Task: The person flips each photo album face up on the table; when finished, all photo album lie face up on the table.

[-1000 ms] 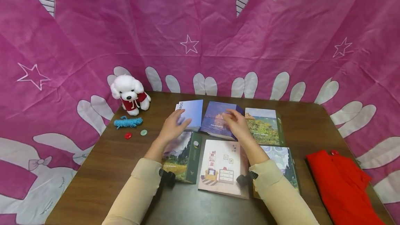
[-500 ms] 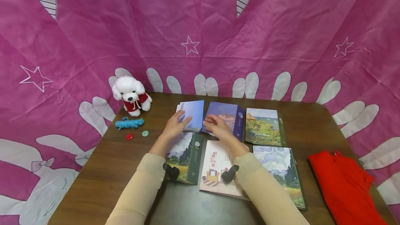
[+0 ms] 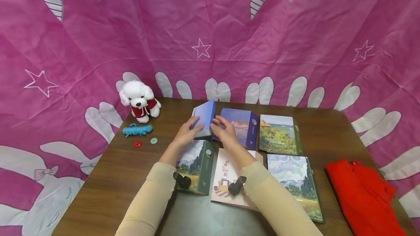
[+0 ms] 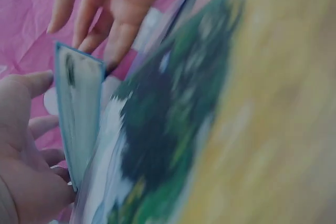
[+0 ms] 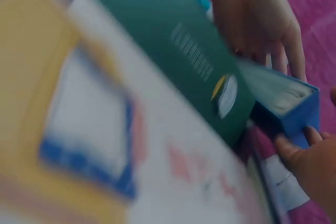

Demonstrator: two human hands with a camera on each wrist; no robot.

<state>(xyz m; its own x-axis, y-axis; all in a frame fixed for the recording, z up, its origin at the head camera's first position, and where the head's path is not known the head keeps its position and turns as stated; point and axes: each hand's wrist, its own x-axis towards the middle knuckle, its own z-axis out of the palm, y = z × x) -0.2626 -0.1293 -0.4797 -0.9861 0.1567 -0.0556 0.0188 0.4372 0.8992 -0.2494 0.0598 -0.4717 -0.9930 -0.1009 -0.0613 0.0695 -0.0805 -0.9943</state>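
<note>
A small blue photo album [image 3: 204, 115] tilts with its spine side raised, at the back of the table between both hands. My left hand [image 3: 187, 131] is at the album's left side; in the left wrist view its thumb [image 4: 38, 83] and fingers lie along the cover. My right hand [image 3: 225, 130] holds the spine side, its fingertips [image 5: 287, 150] touching the blue spine in the right wrist view. Right behind my right hand lies a purple album [image 3: 241, 126]. Below the hands lie a green-spined album [image 3: 193, 163] and a pale pink album [image 3: 226, 192].
A seaside-picture album [image 3: 278, 134] and a landscape-picture album [image 3: 295, 185] lie to the right. Further right is folded red cloth [image 3: 364, 196]. On the left are a plush dog [image 3: 137, 99], blue yarn [image 3: 137, 130], a red button [image 3: 137, 144] and a green button [image 3: 154, 140].
My right hand has moved left from above the purple album to the blue album. The blue album, flat before, now tilts up on its right side. My left hand has stayed beside it.
</note>
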